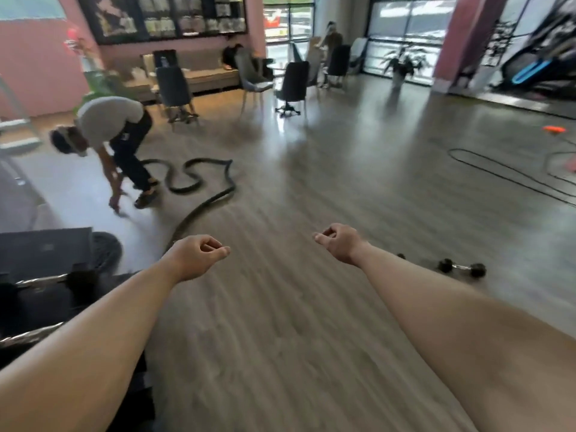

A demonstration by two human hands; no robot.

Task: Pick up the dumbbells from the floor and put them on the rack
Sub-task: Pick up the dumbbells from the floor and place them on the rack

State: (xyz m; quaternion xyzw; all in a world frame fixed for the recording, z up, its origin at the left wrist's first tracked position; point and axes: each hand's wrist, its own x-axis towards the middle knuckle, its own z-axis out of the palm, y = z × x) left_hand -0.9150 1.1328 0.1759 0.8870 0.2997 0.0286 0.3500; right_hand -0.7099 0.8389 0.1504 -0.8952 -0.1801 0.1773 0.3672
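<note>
A small black dumbbell with a chrome handle lies on the wood floor at the right, just beyond my right forearm. Part of another dark dumbbell head peeks out behind that forearm. My left hand and my right hand are both stretched out over the floor, fingers curled in loosely, holding nothing. The dumbbell rack with chrome handles on it stands at the lower left, beside my left arm. The whole view is blurred by motion.
A person bends down at the left near a thick black battle rope that snakes across the floor. A cable lies at the right. Chairs and a sofa stand at the back.
</note>
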